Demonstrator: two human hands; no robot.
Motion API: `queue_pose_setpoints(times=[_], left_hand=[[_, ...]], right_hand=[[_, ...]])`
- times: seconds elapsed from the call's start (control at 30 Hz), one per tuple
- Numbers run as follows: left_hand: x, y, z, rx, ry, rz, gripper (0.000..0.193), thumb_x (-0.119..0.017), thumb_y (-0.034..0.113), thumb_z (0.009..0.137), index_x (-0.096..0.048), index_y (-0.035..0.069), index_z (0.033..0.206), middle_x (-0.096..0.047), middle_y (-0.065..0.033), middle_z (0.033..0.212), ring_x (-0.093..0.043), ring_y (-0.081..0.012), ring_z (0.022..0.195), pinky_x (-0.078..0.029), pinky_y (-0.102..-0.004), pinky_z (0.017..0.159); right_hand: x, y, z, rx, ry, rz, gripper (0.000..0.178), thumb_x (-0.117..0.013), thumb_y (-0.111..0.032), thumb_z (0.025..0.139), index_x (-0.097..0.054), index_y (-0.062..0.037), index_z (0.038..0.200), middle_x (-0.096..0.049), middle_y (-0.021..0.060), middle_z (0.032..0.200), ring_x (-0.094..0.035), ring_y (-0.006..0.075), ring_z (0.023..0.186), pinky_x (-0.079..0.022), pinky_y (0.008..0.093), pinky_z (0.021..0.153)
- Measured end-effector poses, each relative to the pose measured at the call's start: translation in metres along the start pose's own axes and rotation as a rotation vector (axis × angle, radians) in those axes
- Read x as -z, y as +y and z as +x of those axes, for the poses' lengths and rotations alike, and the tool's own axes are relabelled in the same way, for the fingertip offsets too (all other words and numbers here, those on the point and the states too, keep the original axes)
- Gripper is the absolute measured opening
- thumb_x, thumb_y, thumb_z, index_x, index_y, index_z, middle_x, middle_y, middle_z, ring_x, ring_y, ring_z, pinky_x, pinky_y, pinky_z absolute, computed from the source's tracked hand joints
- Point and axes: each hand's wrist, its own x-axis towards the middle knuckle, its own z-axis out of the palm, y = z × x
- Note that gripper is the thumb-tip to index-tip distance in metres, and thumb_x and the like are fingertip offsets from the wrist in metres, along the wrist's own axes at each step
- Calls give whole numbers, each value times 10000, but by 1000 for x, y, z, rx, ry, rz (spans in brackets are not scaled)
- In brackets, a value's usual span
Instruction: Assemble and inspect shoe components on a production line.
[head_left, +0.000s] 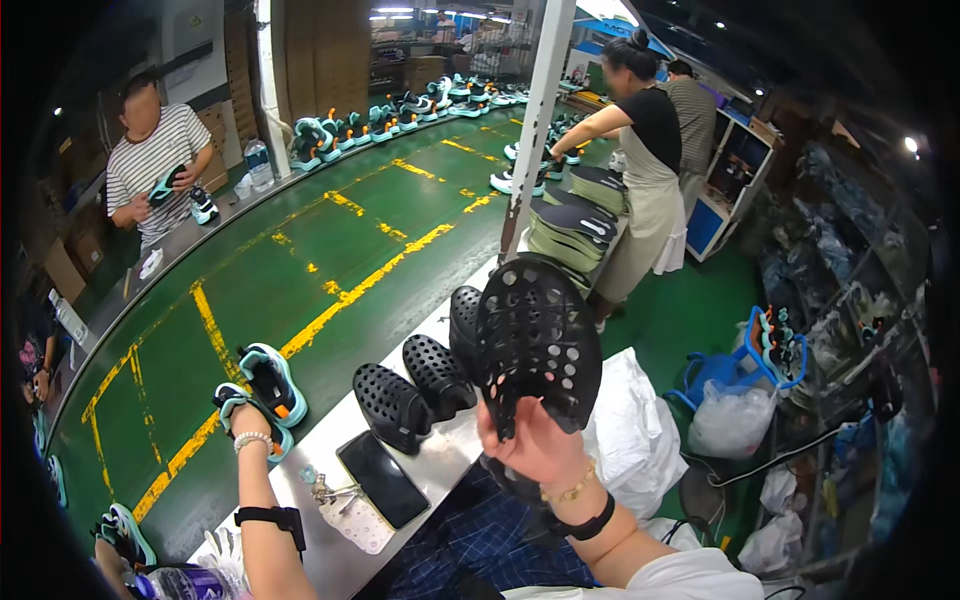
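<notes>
A: Starting at the left, where is the left hand (243, 418)?

B: It reaches out onto the green conveyor belt (330, 250) and lies on the near teal-and-black sneaker (240, 405). Its fingers are hidden behind the shoe, so I cannot tell whether they are closed on it. A second sneaker (270, 380) stands just beside it, farther up the belt.

A: And the right hand (535, 440)?

B: Raised over the metal bench (440, 450), fingers clamped on the lower edge of a black perforated shoe piece (535, 345), held upright above the palm.

A: What lies between the hands?

B: On the bench, a dark phone (382, 478) and two black perforated clogs (415, 390), near the belt's edge.

A: The room?

B: A factory line. Yellow markings run along the belt, more sneakers (400, 110) sit at its far end, and a person in a striped shirt (150, 160) stands across it. To the right, a white post (535, 120), a person in an apron (645, 170), then green floor (690, 310) with white bags (730, 420).
</notes>
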Motion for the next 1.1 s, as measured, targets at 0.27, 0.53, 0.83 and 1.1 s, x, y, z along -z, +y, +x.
queue_pose_setpoints(times=[0.27,0.53,0.83,1.1], left_hand=[[-19,-20,5,-20,168,-139,192,-509,43,850,-640,-30,970,-644,-221,1003,-630,-329,941,-508,-371,812],[20,-15,-21,-45,-18,-233,159,-563,66,787,-646,-42,869,-641,-255,943,-628,-368,921,-506,-425,806],[20,-39,-18,-198,-267,-288,259,-508,135,789,-672,-42,882,-640,-263,955,-621,-387,941,-494,-430,826],[29,-22,-24,-241,-250,-177,283,-509,175,784,-680,-31,876,-648,-247,952,-635,-367,925,-500,-420,822]], right_hand=[[0,6,3,-33,-9,113,541,-470,-465,896,-471,-55,1249,-544,179,1164,-561,319,970,-445,444,852],[0,5,7,96,-140,-26,512,-400,-430,960,-456,-20,1261,-580,176,1172,-584,342,1021,-446,481,931],[-15,7,5,109,-72,-218,575,-373,-463,963,-435,18,1271,-575,229,1147,-592,347,999,-474,462,895],[-24,17,14,192,24,-608,301,-566,-273,925,-504,13,996,-615,156,1048,-622,209,910,-504,325,797]])
